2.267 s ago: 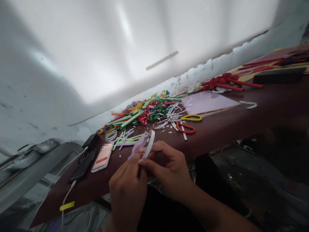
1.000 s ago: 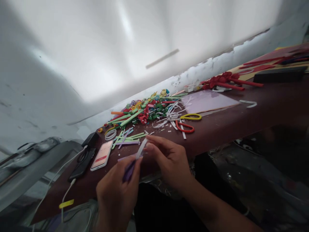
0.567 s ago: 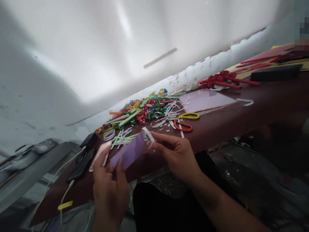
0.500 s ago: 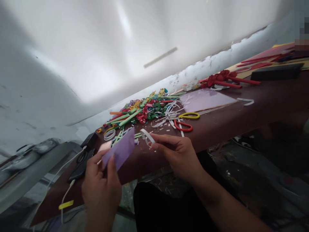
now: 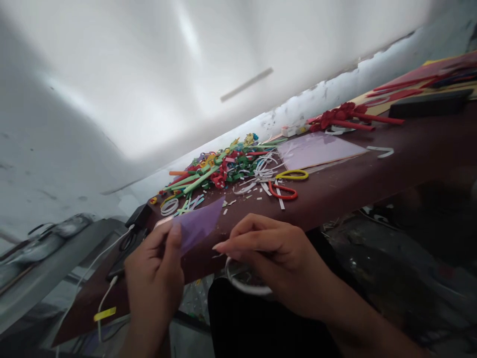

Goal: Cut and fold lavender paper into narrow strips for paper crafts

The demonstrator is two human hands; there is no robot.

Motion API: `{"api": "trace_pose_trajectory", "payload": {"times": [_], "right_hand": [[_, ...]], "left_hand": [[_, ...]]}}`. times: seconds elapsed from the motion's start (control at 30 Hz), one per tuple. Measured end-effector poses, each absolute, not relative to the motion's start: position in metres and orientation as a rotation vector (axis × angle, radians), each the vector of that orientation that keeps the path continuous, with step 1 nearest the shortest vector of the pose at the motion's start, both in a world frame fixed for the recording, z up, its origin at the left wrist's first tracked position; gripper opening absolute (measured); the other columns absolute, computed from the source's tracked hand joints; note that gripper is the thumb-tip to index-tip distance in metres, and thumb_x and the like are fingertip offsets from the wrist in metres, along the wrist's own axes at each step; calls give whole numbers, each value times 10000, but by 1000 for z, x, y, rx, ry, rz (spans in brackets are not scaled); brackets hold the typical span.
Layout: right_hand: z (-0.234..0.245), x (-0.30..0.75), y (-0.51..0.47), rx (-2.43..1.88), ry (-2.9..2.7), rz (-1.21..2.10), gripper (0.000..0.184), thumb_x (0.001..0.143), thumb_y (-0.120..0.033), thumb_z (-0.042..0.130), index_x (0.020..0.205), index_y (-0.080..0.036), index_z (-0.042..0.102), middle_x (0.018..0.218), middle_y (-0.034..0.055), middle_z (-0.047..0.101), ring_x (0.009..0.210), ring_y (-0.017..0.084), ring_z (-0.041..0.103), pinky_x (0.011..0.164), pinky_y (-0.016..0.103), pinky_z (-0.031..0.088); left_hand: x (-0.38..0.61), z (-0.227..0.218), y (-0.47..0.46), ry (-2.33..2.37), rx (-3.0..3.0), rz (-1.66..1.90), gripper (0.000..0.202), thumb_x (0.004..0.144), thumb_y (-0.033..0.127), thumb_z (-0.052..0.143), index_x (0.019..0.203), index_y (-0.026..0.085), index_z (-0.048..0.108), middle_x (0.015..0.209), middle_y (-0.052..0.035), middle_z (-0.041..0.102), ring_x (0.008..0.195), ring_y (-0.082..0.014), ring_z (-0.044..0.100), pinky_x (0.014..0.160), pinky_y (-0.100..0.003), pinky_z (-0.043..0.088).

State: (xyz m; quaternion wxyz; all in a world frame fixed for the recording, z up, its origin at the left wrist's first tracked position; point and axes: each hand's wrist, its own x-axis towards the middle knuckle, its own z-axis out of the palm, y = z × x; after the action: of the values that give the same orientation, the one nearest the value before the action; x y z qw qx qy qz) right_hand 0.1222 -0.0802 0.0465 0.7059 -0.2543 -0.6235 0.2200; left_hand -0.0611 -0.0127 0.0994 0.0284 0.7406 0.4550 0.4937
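The purple paper piece (image 5: 201, 223) stands tilted in the air over the near edge of the dark brown surface (image 5: 354, 184). Its lower corner is pinched in my left hand (image 5: 154, 278); that grip is closed on it, thumb in front and fingers behind. Just to its right, not touching it, is my right hand (image 5: 274, 258), fingers bent and pointing left toward the paper. A white strip (image 5: 246, 287) curls in a loop under the palm, and this grip is closed around it, though my fingers hide the exact hold. Beyond the paper, small white scraps dot the surface, and a few white rings (image 5: 169, 206) lie to the left. Further back is a pile of coloured strips (image 5: 219, 169), green, red and yellow all tangled. Scissors (image 5: 286, 183) with one yellow and one red handle loop lie at the pile's right edge. Right of them a flat purple sheet (image 5: 320, 149) lies by the wall, with red paper flowers (image 5: 346, 117) past it. A white cable (image 5: 106, 298) hangs off the surface's left end.
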Motion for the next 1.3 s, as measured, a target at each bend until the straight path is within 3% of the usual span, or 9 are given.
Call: {"api": "trace_pose_trajectory", "payload": {"times": [0.13,0.33,0.57,1.0,1.1,1.2,1.3], "right_hand": [[50,116,-86,-560,-1360,544,296,970,-107,617,1177,-267,757,947,6,670,841,138,659,768,237,558],[48,113,-81,-612,-1167,667,505,860,-97,715,1300,-281,550,818,-56,623,693,118,625,612,182,509],[49,116,-82,-635,-1163,658,593,853,-81,726,1364,-299,518,808,-47,624,685,138,627,520,190,456],[48,119,-80,-710,-1228,567,615,880,-77,670,1422,-280,461,849,-48,611,738,123,600,573,206,454],[48,119,-79,-720,-1231,544,599,888,-82,666,1416,-281,463,852,-52,609,748,123,594,589,216,452],[48,119,-79,-739,-1238,507,593,888,-72,662,1412,-272,470,863,-56,607,751,119,592,653,239,464],[48,118,-78,-740,-1244,482,581,887,-68,657,1408,-255,480,861,-58,597,751,116,589,704,253,474]], "left_hand": [[-46,94,-28,1145,2107,1272,364,836,498,686,951,178,815,777,-45,789,681,-209,726,615,-279,586],[-40,85,-39,1032,1993,1184,256,838,421,731,966,223,831,781,-31,801,655,-170,729,574,-211,584],[-37,86,-43,1014,1941,1136,273,846,475,731,941,246,842,729,-18,786,584,-136,686,513,-171,549],[-33,90,-49,1070,2087,1125,278,861,447,699,900,211,841,652,-12,742,502,-109,569,472,-161,478],[-28,91,-56,1121,2048,1189,246,855,424,694,876,226,839,669,0,745,549,-116,591,528,-164,494],[-25,91,-60,1159,2006,1249,228,856,406,681,875,242,837,692,11,748,588,-120,604,571,-168,503],[-27,93,-57,1132,2089,1191,234,855,406,677,864,236,838,641,13,721,532,-113,563,512,-170,478]]}}
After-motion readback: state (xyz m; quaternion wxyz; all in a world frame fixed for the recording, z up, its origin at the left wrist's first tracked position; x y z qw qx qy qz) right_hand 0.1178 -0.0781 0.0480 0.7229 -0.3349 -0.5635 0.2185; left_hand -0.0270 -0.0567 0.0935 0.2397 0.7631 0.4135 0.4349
